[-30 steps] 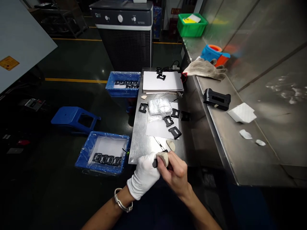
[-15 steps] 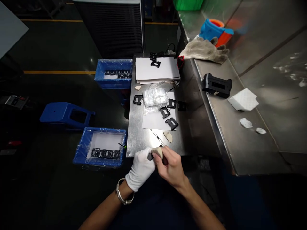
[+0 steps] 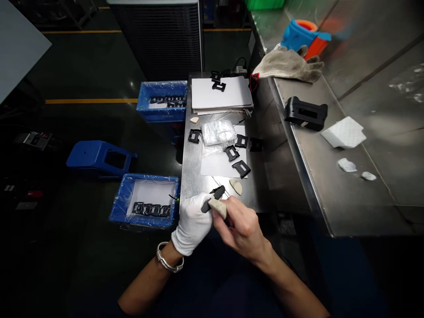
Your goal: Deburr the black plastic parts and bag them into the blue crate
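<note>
1. Black plastic frame part (image 3: 217,193): held just above the near edge of the steel table (image 3: 195,176), at 12 o'clock from the wrists, one end pointing toward 1 o'clock.
2. Left hand (image 3: 192,225): white cotton glove, closed narrow around the part. Silver bracelet (image 3: 166,260) on the wrist.
3. Right hand (image 3: 243,229): bare, fingers pinching a beige block (image 3: 217,208), which touches the part.
4. Blue crate (image 3: 121,198): at 9 o'clock from the hands, lined with plastic film, a row of black frames (image 3: 150,209) inside.
5. More black frames (image 3: 236,168) lie on a white sheet (image 3: 215,165) on the table at 12 o'clock, with a beige piece (image 3: 236,186) just beside the sheet's near edge.
6. Worn work glove (image 3: 288,66): on the steel shelf at 1 o'clock.
</note>
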Demonstrator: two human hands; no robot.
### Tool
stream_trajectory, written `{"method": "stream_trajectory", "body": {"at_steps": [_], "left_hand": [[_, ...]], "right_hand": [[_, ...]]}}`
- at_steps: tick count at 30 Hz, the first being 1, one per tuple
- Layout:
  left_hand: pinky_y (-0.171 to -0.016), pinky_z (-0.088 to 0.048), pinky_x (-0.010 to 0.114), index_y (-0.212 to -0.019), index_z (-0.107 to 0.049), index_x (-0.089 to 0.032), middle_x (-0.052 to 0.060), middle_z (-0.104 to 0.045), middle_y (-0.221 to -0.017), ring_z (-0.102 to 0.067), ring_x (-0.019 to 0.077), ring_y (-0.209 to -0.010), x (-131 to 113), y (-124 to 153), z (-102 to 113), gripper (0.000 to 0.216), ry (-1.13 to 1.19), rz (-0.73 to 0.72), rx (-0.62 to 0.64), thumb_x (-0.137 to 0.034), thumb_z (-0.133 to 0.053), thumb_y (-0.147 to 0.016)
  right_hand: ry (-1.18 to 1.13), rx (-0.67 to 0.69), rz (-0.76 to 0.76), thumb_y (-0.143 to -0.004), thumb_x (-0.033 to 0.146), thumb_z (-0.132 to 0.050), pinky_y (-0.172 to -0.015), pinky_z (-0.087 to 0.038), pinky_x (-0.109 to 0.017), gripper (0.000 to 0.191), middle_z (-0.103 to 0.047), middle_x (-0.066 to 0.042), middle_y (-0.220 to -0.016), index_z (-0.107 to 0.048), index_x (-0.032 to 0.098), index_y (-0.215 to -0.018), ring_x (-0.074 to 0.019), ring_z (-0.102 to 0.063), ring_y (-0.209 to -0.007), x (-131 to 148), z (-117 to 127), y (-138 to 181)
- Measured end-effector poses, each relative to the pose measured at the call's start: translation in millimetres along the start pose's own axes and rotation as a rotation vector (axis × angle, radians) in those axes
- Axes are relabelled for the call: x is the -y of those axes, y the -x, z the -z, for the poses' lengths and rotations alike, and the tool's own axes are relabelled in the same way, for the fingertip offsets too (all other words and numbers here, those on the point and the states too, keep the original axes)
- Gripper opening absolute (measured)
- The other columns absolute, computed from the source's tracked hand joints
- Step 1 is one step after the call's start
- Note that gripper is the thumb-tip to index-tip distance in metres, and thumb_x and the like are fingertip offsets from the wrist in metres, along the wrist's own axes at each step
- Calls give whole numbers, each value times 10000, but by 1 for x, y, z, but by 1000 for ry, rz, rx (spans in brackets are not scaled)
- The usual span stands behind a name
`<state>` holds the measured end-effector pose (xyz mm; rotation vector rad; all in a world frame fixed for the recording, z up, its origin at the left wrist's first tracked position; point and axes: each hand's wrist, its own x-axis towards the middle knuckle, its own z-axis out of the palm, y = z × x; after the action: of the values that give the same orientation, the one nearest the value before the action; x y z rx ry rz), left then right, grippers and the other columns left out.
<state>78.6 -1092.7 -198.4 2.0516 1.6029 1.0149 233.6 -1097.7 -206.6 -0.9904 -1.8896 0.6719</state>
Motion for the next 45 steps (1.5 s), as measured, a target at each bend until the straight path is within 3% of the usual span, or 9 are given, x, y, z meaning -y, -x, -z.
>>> {"method": "stream_trajectory", "body": {"at_steps": [7,10,13,18,22,26,30,37,45], "left_hand": [[-586,-444,258,-734,-607,-165,-9,-600,-653,-546,114,-587,6,-12,0,130,28,40,-43,-166,-682,-841],[-565,-438,241,-751,-623,-173,-28,-593,-650,-531,96,-571,5,-15,1,152,110,211,-53,-238,-713,-856],[-567,-451,240,-785,-647,-176,-22,-625,-674,-563,101,-587,4,-15,5,156,105,284,-48,-291,-724,-856],[-603,-491,263,-896,-656,-172,12,-690,-768,-633,133,-644,2,-15,9,174,55,309,-11,-330,-720,-861],[-679,-514,291,-927,-607,-184,27,-697,-829,-664,165,-736,4,-12,7,196,-4,336,-11,-327,-719,-853],[-709,-508,302,-951,-586,-192,25,-684,-882,-647,165,-768,23,0,11,214,20,481,63,-370,-675,-877],[-687,-494,295,-917,-620,-191,10,-672,-838,-629,163,-739,53,30,33,222,129,752,128,-407,-661,-880],[-849,-518,358,-956,-737,-176,66,-759,-969,-697,253,-921,82,99,54,332,297,1146,222,-475,-730,-809],[-728,-480,304,-999,-695,-167,39,-716,-852,-651,211,-798,99,99,51,327,216,1129,300,-450,-651,-841]], "right_hand": [[-118,-76,-126,-942,172,-582,-599,-408,-258,54,-515,3,-759,-612,188,-984,-122,-472,-634,-11,-10,10],[-118,-167,-462,-962,333,-557,-614,-432,-260,159,-578,-17,-776,-617,188,-943,-142,-525,-668,-73,-16,35],[127,-74,-890,-909,503,-524,-615,-456,-281,345,-595,-16,-688,-623,175,-874,-172,-543,-628,-167,-23,68],[310,-5,-1013,-867,423,-517,-720,-497,-408,461,-646,-193,-883,-608,24,-1081,-310,-621,-805,-256,-38,98],[444,88,-887,-856,411,-598,-941,-434,-483,634,-517,-287,-1279,-477,41,-1356,-400,-532,-1146,-258,-63,92],[507,299,-723,-887,360,-560,-944,-436,-455,469,-553,-171,-1167,-539,146,-1304,-328,-532,-1096,-265,-81,85],[508,276,-699,-888,354,-531,-922,-456,-421,443,-544,-158,-1092,-542,100,-1250,-296,-533,-1033,-265,-82,88],[300,520,-393,-916,337,-580,-864,-484,-380,390,-551,-144,-1112,-530,146,-1251,-273,-546,-1004,-200,-153,69],[157,484,-355,-1000,413,-481,-948,-483,-415,447,-507,-170,-1243,-434,171,-1373,-290,-545,-1113,-165,-158,70]]}}
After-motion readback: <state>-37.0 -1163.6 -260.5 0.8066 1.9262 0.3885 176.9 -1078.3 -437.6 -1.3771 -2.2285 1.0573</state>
